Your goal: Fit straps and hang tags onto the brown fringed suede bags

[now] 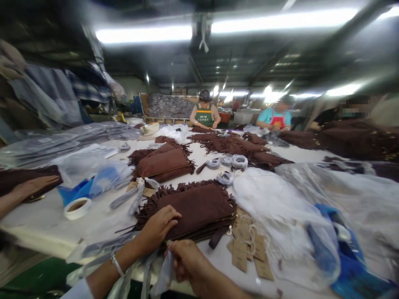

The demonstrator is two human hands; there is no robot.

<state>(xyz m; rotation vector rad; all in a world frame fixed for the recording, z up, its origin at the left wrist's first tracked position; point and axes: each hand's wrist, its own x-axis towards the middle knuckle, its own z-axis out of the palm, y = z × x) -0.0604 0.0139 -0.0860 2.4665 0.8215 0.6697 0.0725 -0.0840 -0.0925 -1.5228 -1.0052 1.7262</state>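
A dark brown fringed bag point(196, 205) lies on the pale table in front of me, on top of at least one more like it. My left hand point(160, 224) rests on its near left part, fingers laid over the cloth. Just below, my right hand point(187, 259) is closed in a pinch at the bag's near edge. A small metal-coloured bit shows at its fingertips, and a translucent plastic-wrapped strip point(165, 272) hangs beneath them. Brown cardboard tags point(246, 245) with white strings lie beside the bag on the right.
More brown bags point(165, 166) and plastic-wrapped coils point(239, 161) lie further back. Clear plastic bags point(274, 207) spread on the right. A tape roll point(77, 208) stands left, near another person's hand point(39, 185) on a brown item. Co-workers point(205, 114) are across the table.
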